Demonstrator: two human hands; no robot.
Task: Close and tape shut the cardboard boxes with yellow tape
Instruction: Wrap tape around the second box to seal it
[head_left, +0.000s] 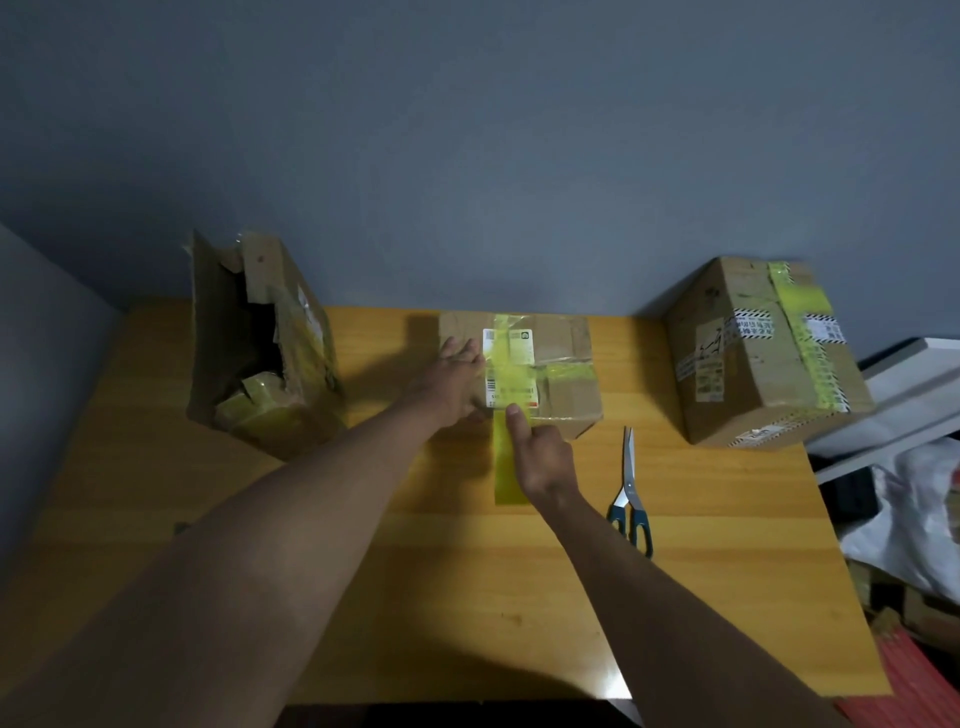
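Pressing yellow tape (506, 452) onto box (566, 364), right hand (540, 457) thumb down, left hand (457, 374) flat

Table (701, 597): yellow-orange wood grain; fills the near and middle ground, far edge against the wall.
Wall (467, 130): plain grey-blue, behind the table.
Scissors (630, 493): blue-green handles, blades closed, flat on the table right of centre; tips point far, handles near.
White board (914, 384): pale slab off the table's right edge, tilted.
Plastic bag (919, 519): white, crumpled, right of the table, below the board.
Red item (904, 686): near right corner, ribbed; cannot tell what it is.
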